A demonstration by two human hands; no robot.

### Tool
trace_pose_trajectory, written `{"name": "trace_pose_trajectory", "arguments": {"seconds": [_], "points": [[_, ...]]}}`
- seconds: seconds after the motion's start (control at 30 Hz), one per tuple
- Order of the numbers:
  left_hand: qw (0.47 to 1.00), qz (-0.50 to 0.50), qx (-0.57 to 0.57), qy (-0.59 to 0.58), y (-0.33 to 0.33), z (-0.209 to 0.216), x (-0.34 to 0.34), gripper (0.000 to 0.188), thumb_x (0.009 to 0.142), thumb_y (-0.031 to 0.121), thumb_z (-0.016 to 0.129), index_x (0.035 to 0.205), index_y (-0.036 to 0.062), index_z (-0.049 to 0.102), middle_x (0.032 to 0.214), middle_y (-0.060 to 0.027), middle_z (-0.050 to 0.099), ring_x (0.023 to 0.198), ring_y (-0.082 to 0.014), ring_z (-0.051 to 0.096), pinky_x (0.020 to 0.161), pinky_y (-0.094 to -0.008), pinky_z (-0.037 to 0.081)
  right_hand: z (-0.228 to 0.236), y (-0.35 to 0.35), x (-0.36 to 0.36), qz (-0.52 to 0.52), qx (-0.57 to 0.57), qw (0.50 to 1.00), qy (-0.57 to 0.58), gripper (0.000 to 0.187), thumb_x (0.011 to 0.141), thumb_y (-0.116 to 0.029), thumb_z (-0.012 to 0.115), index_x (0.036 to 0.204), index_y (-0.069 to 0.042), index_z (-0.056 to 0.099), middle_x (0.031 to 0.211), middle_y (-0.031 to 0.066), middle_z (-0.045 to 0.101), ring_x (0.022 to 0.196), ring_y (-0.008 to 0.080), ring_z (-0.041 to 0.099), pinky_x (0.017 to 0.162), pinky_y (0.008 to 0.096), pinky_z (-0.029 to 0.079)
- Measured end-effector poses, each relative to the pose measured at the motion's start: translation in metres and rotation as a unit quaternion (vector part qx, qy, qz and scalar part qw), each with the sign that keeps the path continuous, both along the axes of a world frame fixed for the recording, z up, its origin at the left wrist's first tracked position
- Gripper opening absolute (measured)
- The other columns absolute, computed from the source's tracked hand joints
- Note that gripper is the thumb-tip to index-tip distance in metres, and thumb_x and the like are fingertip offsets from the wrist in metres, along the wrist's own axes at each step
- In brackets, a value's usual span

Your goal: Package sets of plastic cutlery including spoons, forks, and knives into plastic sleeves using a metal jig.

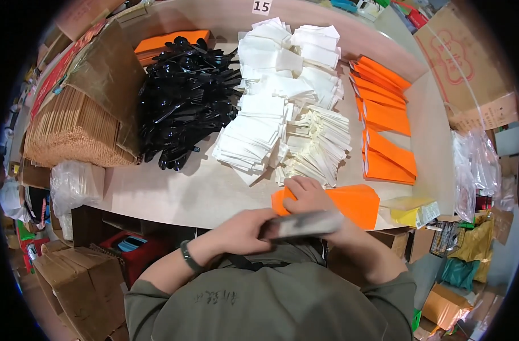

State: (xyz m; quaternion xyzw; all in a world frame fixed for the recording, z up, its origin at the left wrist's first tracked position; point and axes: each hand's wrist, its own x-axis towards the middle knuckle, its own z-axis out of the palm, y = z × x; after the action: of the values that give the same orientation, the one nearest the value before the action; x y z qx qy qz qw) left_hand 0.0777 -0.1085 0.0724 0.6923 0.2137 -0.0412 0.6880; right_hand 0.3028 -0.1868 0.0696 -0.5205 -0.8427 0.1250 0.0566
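Note:
At the table's front edge, my left hand [247,230] is closed on one end of a long, motion-blurred grey packet [310,223] with a darker end. What is inside it I cannot make out. The packet's other end reaches in front of my right wrist. My right hand [307,194], fingers curled, is over the left part of orange paper sleeves [355,203], just below a pile of slim cream packets [316,142]. Whatever its fingertips pinch is hidden. Folded white napkins [256,128] lie in stacks beyond my hands.
Black plastic forks and spoons [185,102] are heaped left of the napkins. A cardboard box [80,125] of brown sticks stands at far left. More orange sleeves [387,119] lie along the right side wall. A yellow-and-white packet [410,211] sits at the front right corner.

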Motion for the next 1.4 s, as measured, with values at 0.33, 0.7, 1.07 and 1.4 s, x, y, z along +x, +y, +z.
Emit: {"name": "trace_pose_trajectory", "arguments": {"seconds": [0.33,0.7,1.07,1.4], "points": [[0.91,0.19,0.359,0.08,0.0,-0.047,-0.057,0.059,0.068,0.012,0.08,0.122,0.0039,0.057,0.1,-0.016,0.065,0.093,-0.0357,0.065,0.078,-0.0421,0.053,-0.015,-0.002,-0.038,-0.317,-0.101,0.937,0.104,0.026,0.089,-0.027,0.059,0.077,-0.003,0.061,0.068,0.0158,0.064,0.068,0.0362,0.065,0.061,0.0478,0.051],[0.889,0.089,0.444,-0.061,0.034,-0.024,-0.049,0.069,0.072,0.026,0.082,0.131,0.0049,0.054,0.118,-0.0162,0.062,0.11,-0.0365,0.059,0.094,-0.0428,0.049,-0.019,0.039,0.005,-0.449,0.114,0.877,0.128,0.023,0.085,-0.025,0.069,0.088,-0.004,0.061,0.072,0.0158,0.062,0.071,0.0329,0.065,0.063,0.0431,0.05],[0.828,0.295,0.477,0.018,0.049,-0.032,-0.098,0.033,0.082,0.009,0.073,0.114,0.0059,0.066,0.119,-0.0151,0.064,0.109,-0.0358,0.062,0.094,-0.0408,0.05,0.017,0.091,0.071,-0.291,0.137,0.938,0.129,0.015,0.086,-0.015,0.068,0.088,0.0,0.069,0.089,0.0151,0.065,0.083,0.0344,0.063,0.075,0.0406,0.05],[0.833,0.285,0.471,0.05,0.04,-0.029,-0.111,0.029,0.081,0.004,0.073,0.109,0.0065,0.068,0.116,-0.014,0.065,0.107,-0.0348,0.063,0.09,-0.0401,0.052,0.007,0.193,0.104,-0.107,0.134,0.984,-0.052,0.006,0.084,-0.006,0.065,0.085,-0.001,0.064,0.094,0.0134,0.063,0.091,0.0349,0.061,0.081,0.0408,0.05]]}}
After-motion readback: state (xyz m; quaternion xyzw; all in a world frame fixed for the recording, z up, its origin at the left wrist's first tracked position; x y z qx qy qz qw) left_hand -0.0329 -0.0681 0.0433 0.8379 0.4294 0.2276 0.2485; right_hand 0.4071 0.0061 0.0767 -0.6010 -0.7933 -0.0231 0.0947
